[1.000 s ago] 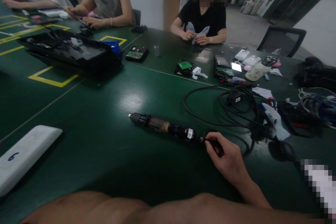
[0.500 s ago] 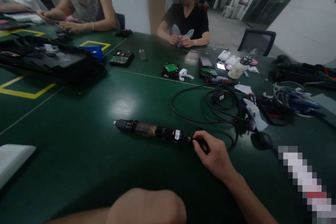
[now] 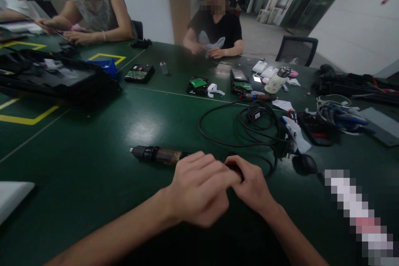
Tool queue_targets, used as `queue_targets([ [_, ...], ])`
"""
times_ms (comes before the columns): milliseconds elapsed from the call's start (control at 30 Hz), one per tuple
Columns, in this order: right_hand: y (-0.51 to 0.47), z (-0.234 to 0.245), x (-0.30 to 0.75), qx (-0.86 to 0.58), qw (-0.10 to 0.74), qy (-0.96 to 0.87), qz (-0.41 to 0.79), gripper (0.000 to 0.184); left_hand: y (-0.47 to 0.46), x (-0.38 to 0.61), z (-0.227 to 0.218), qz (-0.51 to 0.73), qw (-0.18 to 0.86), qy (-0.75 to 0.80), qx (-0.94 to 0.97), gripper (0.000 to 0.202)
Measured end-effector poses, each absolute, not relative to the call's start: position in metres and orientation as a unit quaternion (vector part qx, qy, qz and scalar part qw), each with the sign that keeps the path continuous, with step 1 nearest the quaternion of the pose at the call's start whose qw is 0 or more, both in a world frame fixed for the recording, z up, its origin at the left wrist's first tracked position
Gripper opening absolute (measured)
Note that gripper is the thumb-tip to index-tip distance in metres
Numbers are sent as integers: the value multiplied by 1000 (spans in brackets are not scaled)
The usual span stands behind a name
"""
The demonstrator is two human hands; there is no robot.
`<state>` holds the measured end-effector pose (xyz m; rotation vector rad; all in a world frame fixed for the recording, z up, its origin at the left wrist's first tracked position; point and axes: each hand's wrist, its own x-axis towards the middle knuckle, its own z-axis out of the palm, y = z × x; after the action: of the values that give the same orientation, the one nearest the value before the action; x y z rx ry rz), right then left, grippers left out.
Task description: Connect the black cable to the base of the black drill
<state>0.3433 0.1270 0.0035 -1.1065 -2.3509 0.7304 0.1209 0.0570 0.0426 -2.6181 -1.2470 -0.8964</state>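
A black electric screwdriver [image 3: 166,155] with a brownish transparent middle section lies on the green table, its bit end pointing left. My left hand [image 3: 201,189] is closed over its rear end and hides that part. The left fingertips meet those of my right hand [image 3: 251,181], and what the left fingers hold is hidden. With bent fingers, my right hand pinches the dark end of a black cable [image 3: 212,135], just past the screwdriver's tail. The cable lies in loops behind both hands.
Circuit-board units [image 3: 199,84], a small metal cylinder [image 3: 163,68] and a cup of tools [image 3: 277,81] stand farther back. A black housing [image 3: 56,77] lies left, a computer mouse [image 3: 304,163] right. Two people [image 3: 215,29] [image 3: 102,16] sit across the table.
My left hand has come up from the bottom edge to the screwdriver's rear end and meets my right hand. The right hand keeps its pinch there. The view has shifted slightly.
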Motion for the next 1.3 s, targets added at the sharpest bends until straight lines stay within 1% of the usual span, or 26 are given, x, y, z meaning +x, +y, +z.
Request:
queue_targets([
  [100,127,3,344,-397,218,-850,270,10,99,128,21,-210,69,-444,-869,23],
  [167,128,4,344,-397,218,-849,272,10,106,127,11,-166,71,-445,-877,25],
  [233,128,4,345,-397,216,-849,273,10,103,124,6,-150,61,-430,-888,25],
  [333,129,6,345,-391,214,-851,277,10,97,120,4,-154,48,-414,-896,23],
  [433,129,6,346,-387,213,-854,274,10,96,121,3,-167,61,-427,-887,22],
  [533,129,6,346,-385,215,-856,269,9,97,123,2,-175,72,-437,-879,22],
  [667,129,7,347,-385,213,-857,268,10,96,123,1,-178,60,-423,-886,24],
  [800,129,8,347,-380,216,-859,265,10,95,124,-2,-184,78,-433,-879,19],
  [900,129,8,347,-379,216,-860,265,10,95,125,-2,-188,77,-447,-871,21],
  [1033,129,8,347,-383,215,-858,267,12,94,124,0,-187,53,-422,-885,25],
  [1167,129,7,347,-377,218,-861,263,12,95,125,0,-190,73,-434,-877,19],
  [1300,129,7,348,-376,221,-862,259,12,95,126,0,-194,70,-438,-875,22],
])
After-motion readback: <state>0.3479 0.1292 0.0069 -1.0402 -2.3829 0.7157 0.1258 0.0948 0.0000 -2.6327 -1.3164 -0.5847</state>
